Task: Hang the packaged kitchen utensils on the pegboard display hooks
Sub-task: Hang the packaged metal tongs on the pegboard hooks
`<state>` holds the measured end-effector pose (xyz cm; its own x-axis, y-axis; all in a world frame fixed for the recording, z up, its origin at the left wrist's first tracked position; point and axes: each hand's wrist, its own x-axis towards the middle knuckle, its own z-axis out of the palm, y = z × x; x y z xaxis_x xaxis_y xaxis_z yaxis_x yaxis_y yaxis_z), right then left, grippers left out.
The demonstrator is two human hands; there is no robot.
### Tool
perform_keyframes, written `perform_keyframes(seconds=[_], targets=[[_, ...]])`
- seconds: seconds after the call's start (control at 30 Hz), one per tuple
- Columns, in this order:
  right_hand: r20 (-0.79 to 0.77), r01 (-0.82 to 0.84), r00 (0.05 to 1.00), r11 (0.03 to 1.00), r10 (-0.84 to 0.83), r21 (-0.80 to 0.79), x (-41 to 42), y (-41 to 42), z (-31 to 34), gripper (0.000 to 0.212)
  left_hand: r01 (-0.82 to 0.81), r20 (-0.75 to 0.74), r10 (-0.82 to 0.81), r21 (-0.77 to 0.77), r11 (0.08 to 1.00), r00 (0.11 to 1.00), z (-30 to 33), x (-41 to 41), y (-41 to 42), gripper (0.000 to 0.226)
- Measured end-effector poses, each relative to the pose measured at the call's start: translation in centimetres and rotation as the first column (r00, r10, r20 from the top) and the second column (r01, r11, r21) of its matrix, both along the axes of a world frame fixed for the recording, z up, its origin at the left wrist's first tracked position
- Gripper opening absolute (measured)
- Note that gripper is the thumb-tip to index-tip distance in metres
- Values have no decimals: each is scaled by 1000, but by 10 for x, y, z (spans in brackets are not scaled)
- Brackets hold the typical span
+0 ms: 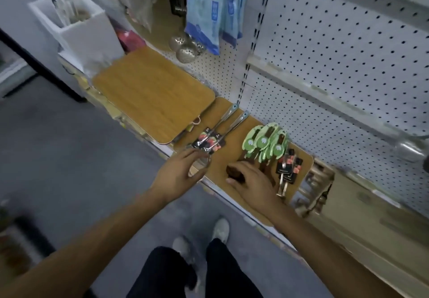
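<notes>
On the lower wooden board (220, 170) lie two steel utensils with blue handle tips and dark printed cards (210, 143). My left hand (183, 170) curls round their metal heads at the shelf's front edge. To the right lies a pile of green-carded utensils with dark wooden handles (267, 144). My right hand (253, 181) grips the dark handle ends of that pile (234, 172). More dark-carded utensils (289, 166) lie further right. The white pegboard (336, 49) rises behind the shelf.
A large wooden cutting board (153, 93) lies to the left. Blue packets (204, 14) and steel perforated ladles (185, 49) hang on the pegboard at the back. A white bin (76, 26) stands far left. My shoes (220, 228) are on the grey floor.
</notes>
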<state>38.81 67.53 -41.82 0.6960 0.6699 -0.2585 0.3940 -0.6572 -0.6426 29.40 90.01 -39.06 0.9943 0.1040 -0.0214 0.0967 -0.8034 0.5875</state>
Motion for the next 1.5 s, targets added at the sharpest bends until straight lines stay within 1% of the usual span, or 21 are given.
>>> perform_keyframes(seconds=[0.1,0.2,0.27,0.33,0.4,0.47,0.57,0.6,0.67,0.7,0.77,0.8,0.87,0.97,1.03,1.07,1.13,1.2,1.27,1.37,1.5], targets=[[-121,130,984,991,-130,-7,27,26,-44,46,8,-60,-10,-45,999,998,-51,37,19,31],[-247,293,925,956,-288,-15,52,55,-95,48,1,-168,-17,-93,996,986,-112,78,40,36],[-324,419,854,907,-406,-32,71,74,-131,48,-42,-201,14,-135,990,979,-152,108,53,43],[-393,538,768,843,-505,-32,92,92,-166,43,-78,-235,48,-118,990,971,-190,140,66,41],[-456,653,667,757,-589,-21,112,109,-191,36,-97,-278,68,-91,991,958,-225,169,78,40],[-498,747,556,662,-666,-52,131,126,-220,34,-131,-320,89,-112,985,943,-258,196,86,40],[-521,808,462,583,-718,-88,148,148,-262,27,-196,-383,124,-155,968,915,-298,224,89,29],[-513,828,433,551,-742,-98,151,152,-273,19,-192,-359,135,-129,973,924,-308,230,88,26],[-529,874,352,474,-772,-111,156,158,-289,18,-192,-310,155,-92,977,938,-321,240,86,25],[-556,896,304,430,-774,-109,158,163,-293,17,-194,-310,155,-99,976,938,-326,245,86,26],[-626,927,234,366,-744,-89,162,174,-296,3,-181,-363,108,-172,968,925,-331,253,85,27],[-652,930,220,358,-725,-84,163,178,-299,11,-167,-391,73,-211,963,918,-335,257,85,24],[-670,933,184,342,-719,-111,163,182,-301,17,-142,-419,31,-238,961,908,-337,261,83,8],[-678,942,118,297,-725,-154,156,175,-296,19,-117,-424,-14,-282,952,906,-324,251,79,11],[-676,946,131,296,-725,-135,146,169,-283,16,-93,-389,-31,-296,951,921,-309,236,77,18],[-666,945,165,311,-727,-105,139,167,-275,13,-82,-364,-33,-298,951,931,-299,227,77,21],[-614,921,280,386,-738,-45,124,163,-253,11,-59,-322,-42,-298,953,946,-273,208,74,19],[-566,888,387,460,-728,16,109,158,-222,21,-43,-282,-49,-309,950,958,-242,191,70,6],[-546,863,457,497,-702,84,94,151,-185,25,-49,-256,-43,-342,938,966,-209,174,67,5],[-553,864,482,476,-680,167,72,138,-133,38,-74,-237,-26,-402,913,971,-161,150,57,21],[-569,840,521,499,-636,212,51,115,-68,40,-76,-196,-5,-407,910,981,-98,120,37,30]])
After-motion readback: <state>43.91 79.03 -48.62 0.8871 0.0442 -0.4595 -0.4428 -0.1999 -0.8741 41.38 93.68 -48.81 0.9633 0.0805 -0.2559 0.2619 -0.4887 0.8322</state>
